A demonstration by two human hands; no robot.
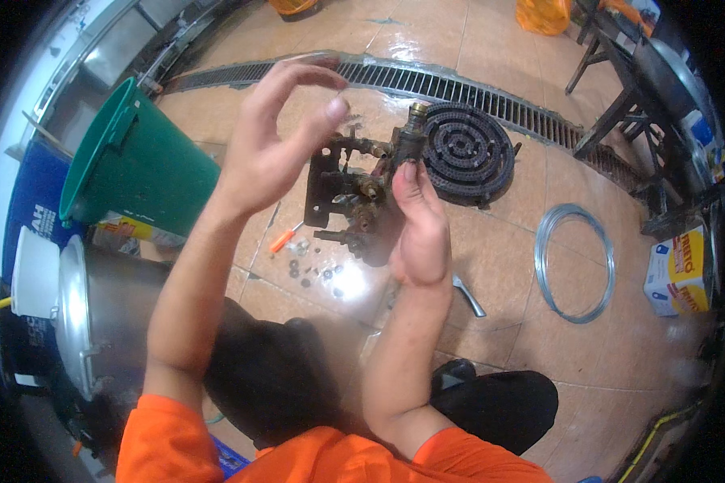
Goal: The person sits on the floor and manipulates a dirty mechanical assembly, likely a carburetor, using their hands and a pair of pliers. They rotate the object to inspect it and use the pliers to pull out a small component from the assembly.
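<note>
My left hand (270, 145) is raised above the left part of a dark, grimy metal valve assembly (322, 185) with brass fittings, its fingers curved and apart. My right hand (419, 233) grips this assembly from the right, thumb on the upright pipe that ends in a brass fitting (416, 117). Just behind it lies a black ring burner (466, 145) on the tiled floor. Below the assembly are an orange-handled screwdriver (283, 239) and several small dark washers. A silver metal tool (469, 296) lies beside my right wrist, partly hidden by it.
A green bucket (137, 177), a steel pot (76, 314) and a blue container (28, 189) stand at left. A drain grate (475, 101) crosses behind. At right lie a wire coil (609, 262) and a yellow-white box (685, 274), near a dark metal stand (592, 129).
</note>
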